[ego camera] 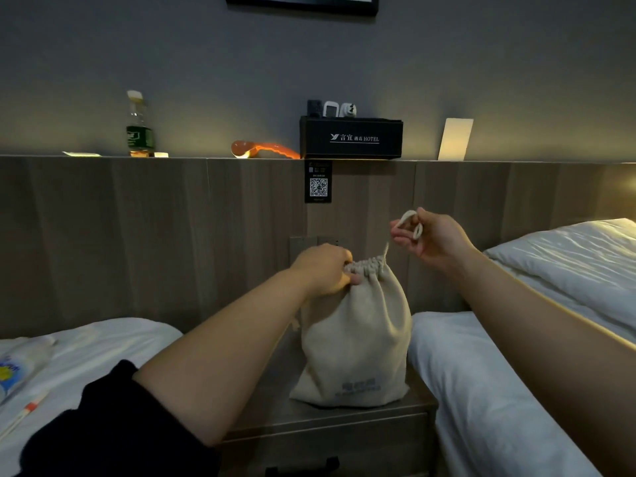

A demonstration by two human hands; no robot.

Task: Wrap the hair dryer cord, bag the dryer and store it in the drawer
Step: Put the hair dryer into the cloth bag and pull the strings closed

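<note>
A dim hotel room with a grey wall and a wood-panelled headboard (155, 235) that runs behind two white beds, one at the left (86, 349) and one at the right (481, 390). Between them stands a nightstand (327, 428), its worktop carrying a beige drawstring bag (354, 339). The bag stands upright, full and rounded, its mouth gathered into tight pleats; faint printing shows near its bottom. The dryer is not visible.

The left hand (323, 270) is clamped on the gathered neck of the bag at its left side, fingers curled around the cloth. The right hand (430, 235) is raised up and to the right of the bag, well apart from the left, pinching a loop of the cord (409, 223) between thumb and fingers; a thin strand of it runs down to the bag's mouth. A dark sleeve (113, 428) is pushed up the left forearm.

On the ledge above the headboard stand a bottle (138, 127), an orange object (265, 150), a black box (351, 138) marked HOTEL and a white card (456, 139). A QR sign (318, 182) hangs below the box. The drawer front (327, 452) under the worktop is closed.
</note>
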